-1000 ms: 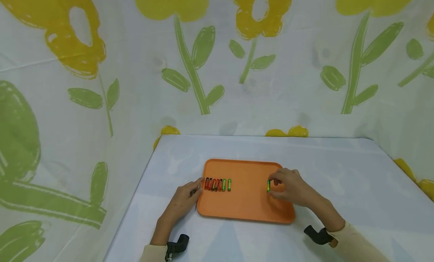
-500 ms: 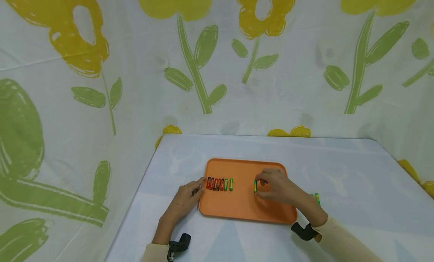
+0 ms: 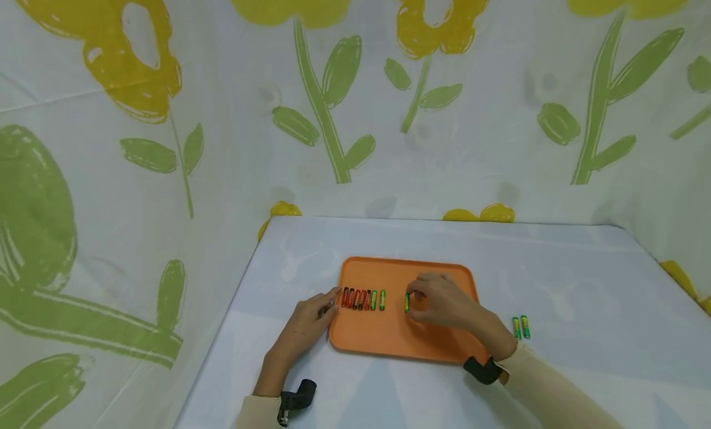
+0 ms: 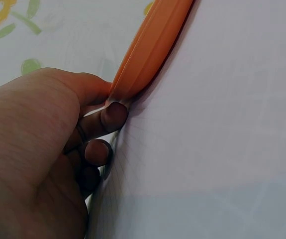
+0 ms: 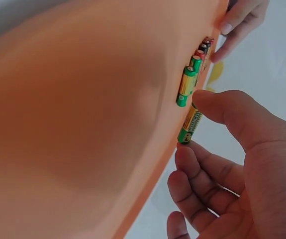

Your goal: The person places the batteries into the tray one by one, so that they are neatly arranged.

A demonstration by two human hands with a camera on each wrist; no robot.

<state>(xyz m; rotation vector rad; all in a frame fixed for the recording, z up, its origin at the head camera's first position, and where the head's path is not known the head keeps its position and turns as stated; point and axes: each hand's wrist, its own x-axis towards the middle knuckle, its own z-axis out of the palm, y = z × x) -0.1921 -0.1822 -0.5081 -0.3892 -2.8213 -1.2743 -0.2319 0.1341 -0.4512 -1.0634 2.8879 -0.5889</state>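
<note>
My right hand (image 3: 441, 300) is over the orange tray (image 3: 389, 349), pinching a green and gold battery (image 3: 407, 302) by its two ends between thumb and fingers. In the right wrist view that battery (image 5: 189, 124) is close to a row lying on the tray. The row has several red and black batteries (image 3: 355, 299) at the left, then a green battery (image 3: 374, 300) and another green battery (image 3: 382, 300) slightly apart. My left hand (image 3: 305, 323) pinches the tray's left edge; in the left wrist view its fingertips are at the orange rim (image 4: 147, 50).
Two green batteries (image 3: 521, 327) lie on the pale tablecloth (image 3: 583, 281) to the right of the tray, beside the right forearm. A flower-printed curtain (image 3: 422, 157) rises behind the table and at its left. A black camera strap (image 3: 483, 370) is on the right wrist.
My right hand has carried the green battery leftward across the tray toward the row. The two green batteries on the cloth have come into view from behind the arm. My left hand stays at the edge.
</note>
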